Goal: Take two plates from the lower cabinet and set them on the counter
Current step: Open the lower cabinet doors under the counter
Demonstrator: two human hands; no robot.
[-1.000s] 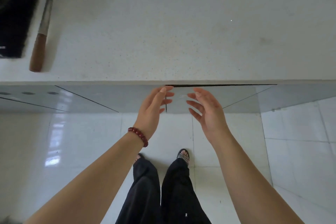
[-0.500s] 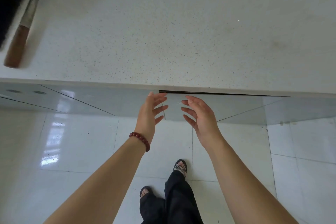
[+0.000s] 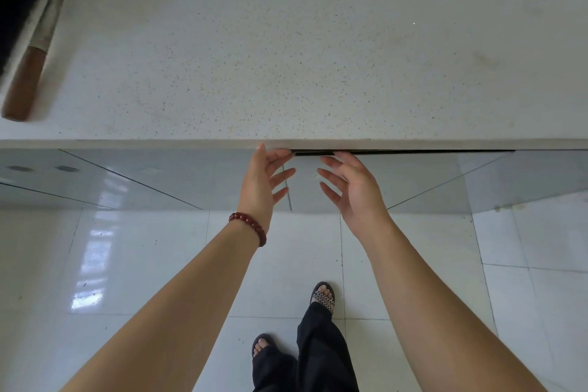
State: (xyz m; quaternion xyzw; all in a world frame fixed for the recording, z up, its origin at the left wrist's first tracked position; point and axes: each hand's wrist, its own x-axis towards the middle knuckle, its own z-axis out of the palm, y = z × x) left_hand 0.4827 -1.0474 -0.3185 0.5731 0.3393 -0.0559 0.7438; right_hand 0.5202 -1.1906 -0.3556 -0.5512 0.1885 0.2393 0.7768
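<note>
A pale speckled counter (image 3: 302, 57) fills the upper half of the view. Below its front edge run the glossy grey lower cabinet doors (image 3: 413, 178); a thin dark gap shows along the top of the right door. My left hand (image 3: 262, 184), with a red bead bracelet at the wrist, reaches up with fingers spread, its fingertips at the counter's lower edge. My right hand (image 3: 353, 188) is beside it, fingers apart, fingertips near the top of the door. Neither hand holds anything. No plates are visible.
A knife with a wooden handle (image 3: 24, 86) lies on the counter at the far left, next to a dark object (image 3: 12, 9). Glossy white floor tiles (image 3: 127, 264) lie below. My feet in sandals (image 3: 323, 296) and black trousers stand near the cabinet.
Both hands have risen toward the counter's underside and the top of the cabinet door. The view has shifted right, and my feet have stepped back.
</note>
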